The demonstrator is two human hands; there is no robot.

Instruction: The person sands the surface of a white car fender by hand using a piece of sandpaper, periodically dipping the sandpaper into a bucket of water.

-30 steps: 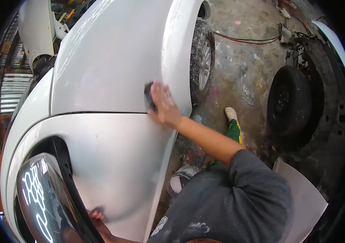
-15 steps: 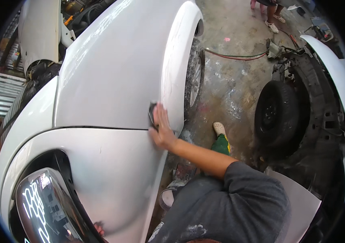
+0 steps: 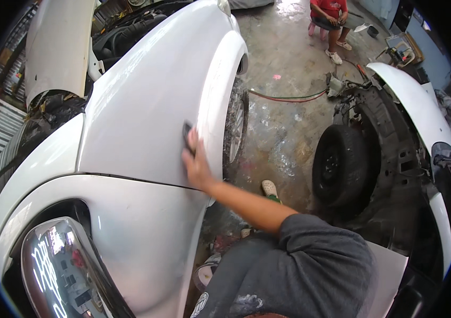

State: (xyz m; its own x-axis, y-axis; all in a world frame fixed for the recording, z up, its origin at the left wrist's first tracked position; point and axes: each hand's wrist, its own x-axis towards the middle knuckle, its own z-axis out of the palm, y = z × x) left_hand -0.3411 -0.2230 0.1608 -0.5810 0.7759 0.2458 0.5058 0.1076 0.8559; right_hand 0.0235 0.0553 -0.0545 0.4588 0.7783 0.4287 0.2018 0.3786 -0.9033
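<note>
Far left: corrugated sheet, ribbed metal. Next, an upright pale panel, smooth and gently curved. Below, a mirror housing: rounded, dark, glossy (bright zigzag streaks on it are reflected light, not lettering). Left hand out of frame, cannot tell its fingers.

Beside the mirror, a silver-white rear panel, satin, with cloudy grey shading. Thin dark seam, then the front panel: pale silver, matte across the middle, shinier along its upper-left edge and wheel-arch lip.

Dark pad, small and narrow in this view, sits on the front panel just inboard of the arch lip, above the seam. Right hand is on it, forward fingers bunched against the pad, thumb off to the left side; blur hides the exact grip.

Right of that: treaded car wheel with spoked rim, dusty. Cream perforated clog on blotchy concrete. Red and green hoses. Grey cloth T-shirt, white smears; small white print near its left edge, not legible. Black tyre against a stripped dark metal body, curved white panel above.
</note>
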